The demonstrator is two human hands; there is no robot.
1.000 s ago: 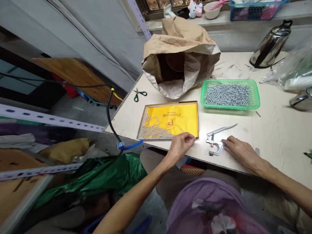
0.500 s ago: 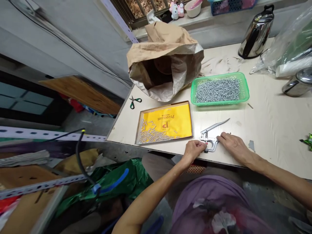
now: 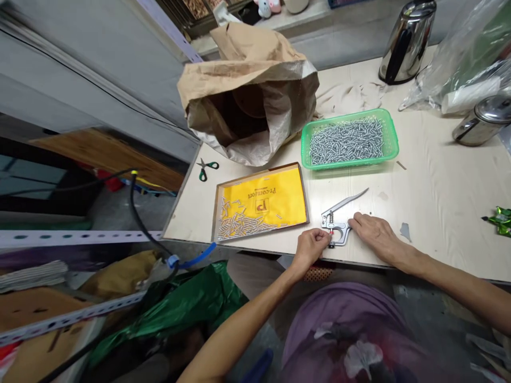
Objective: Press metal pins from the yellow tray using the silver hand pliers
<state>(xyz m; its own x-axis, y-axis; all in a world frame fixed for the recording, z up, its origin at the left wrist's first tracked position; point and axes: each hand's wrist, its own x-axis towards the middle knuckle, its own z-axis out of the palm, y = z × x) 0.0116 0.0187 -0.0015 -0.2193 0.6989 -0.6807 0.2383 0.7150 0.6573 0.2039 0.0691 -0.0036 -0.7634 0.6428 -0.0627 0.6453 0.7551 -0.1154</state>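
Note:
A silver hand press tool (image 3: 342, 226) lies on the table near its front edge, its long handle angled up to the right. My left hand (image 3: 313, 246) is pinched at the tool's lower left end, beside a small red part; what its fingertips hold is too small to name. My right hand (image 3: 373, 234) has its fingertips on the right side of the tool's frame. Left of the tool, a shallow cardboard tray (image 3: 306, 205) with a yellow lining holds many small metal pieces (image 3: 243, 225). Behind it stands a green basket (image 3: 393, 143) full of similar pieces (image 3: 347, 142).
A large open paper sack (image 3: 255, 101) stands at the back left, with green-handled scissors (image 3: 206, 169) before it. A steel kettle (image 3: 409, 42), a plastic bag (image 3: 471, 58) and a steel pot (image 3: 483, 121) are at the back right. A green wrapper (image 3: 501, 219) lies far right.
The camera view has shifted, so the table items appear further left and mostly slightly higher. Both hands remain at the tool in nearly the same pose.

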